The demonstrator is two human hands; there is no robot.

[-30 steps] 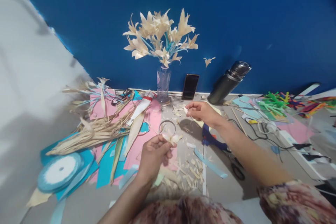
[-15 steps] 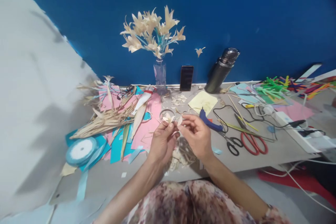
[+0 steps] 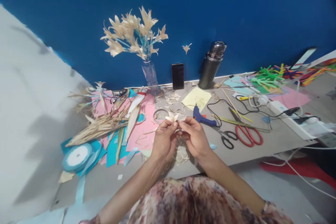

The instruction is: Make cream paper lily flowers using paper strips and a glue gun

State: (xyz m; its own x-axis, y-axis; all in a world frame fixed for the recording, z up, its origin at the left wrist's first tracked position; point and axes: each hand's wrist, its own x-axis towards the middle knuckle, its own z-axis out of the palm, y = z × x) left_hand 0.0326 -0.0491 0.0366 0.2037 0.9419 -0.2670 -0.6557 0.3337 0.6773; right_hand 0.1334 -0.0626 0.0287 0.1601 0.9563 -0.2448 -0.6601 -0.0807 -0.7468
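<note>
Over the front middle of the table, my left hand (image 3: 165, 138) pinches a small cream flower (image 3: 172, 116) between thumb and fingers, its petals pointing up and away. Close against it, my right hand (image 3: 194, 136) has its thumb and fingers pressed together at the flower's base. A pale petal-like piece was in those fingertips earlier; now it is mostly hidden. Behind my left hand lies a roll of tape (image 3: 159, 115). The blue glue gun (image 3: 202, 117) rests just beyond my right hand. Cream scraps (image 3: 181, 155) lie beneath my wrists.
Similar flowers stand in a clear bottle (image 3: 150, 75) at the back. Near it are a phone (image 3: 178, 76) and a dark flask (image 3: 211, 66). Scissors (image 3: 248, 134) and cables lie right. Dried husks (image 3: 97, 129) and a ribbon spool (image 3: 77, 156) occupy the left.
My right hand has moved in against the left, bringing its fingertips with the pale piece to the flower's base. The view has shifted slightly, so the background sits further left.
</note>
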